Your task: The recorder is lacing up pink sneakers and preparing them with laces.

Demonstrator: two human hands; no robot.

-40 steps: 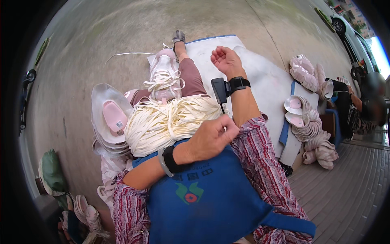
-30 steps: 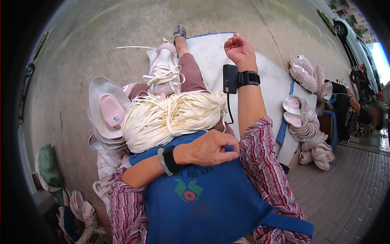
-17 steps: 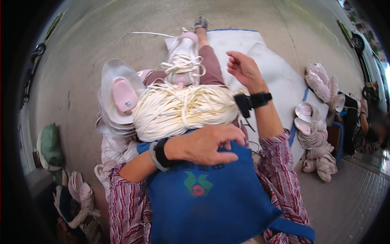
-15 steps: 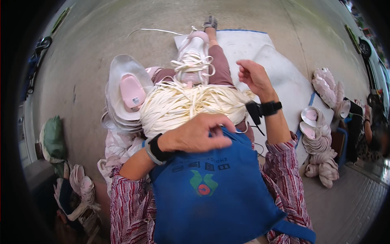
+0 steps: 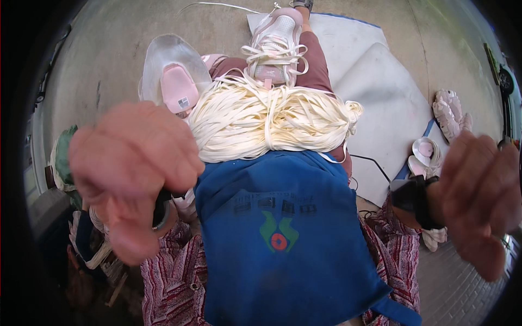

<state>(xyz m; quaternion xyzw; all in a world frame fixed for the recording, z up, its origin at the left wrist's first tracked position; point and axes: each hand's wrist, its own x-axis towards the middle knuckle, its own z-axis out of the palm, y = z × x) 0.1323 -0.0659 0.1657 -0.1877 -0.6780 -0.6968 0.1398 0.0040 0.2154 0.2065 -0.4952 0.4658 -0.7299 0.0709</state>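
Observation:
Raised close to the camera, my left hand (image 5: 136, 174) is blurred, its fingers loosely bent and its thumb hanging apart. My right hand (image 5: 478, 195) is also raised, at the right edge, thumb apart from the fingers. I see nothing in either hand. Between them, across my lap, lies a thick bundle of cream shoelaces (image 5: 234, 122), tied round its middle. Beyond it a pink and white sneaker (image 5: 280, 41) rests between my legs, with loose laces in loops over its tongue. A blue apron (image 5: 239, 271) covers my front.
Beside my left leg are translucent shell-shaped pieces (image 5: 155, 57) with a pink insole (image 5: 179, 89). A white sheet (image 5: 364, 98) covers floor to the right. Stacked pale shoe parts (image 5: 427, 152) and pink shoe pieces (image 5: 450, 111) are farther right. A green bag (image 5: 65, 157) is at left.
Both hands have lifted from over my lap toward the camera and moved apart, the left one leftward, the right one rightward. The view has shifted, and the lace bundle shows fully.

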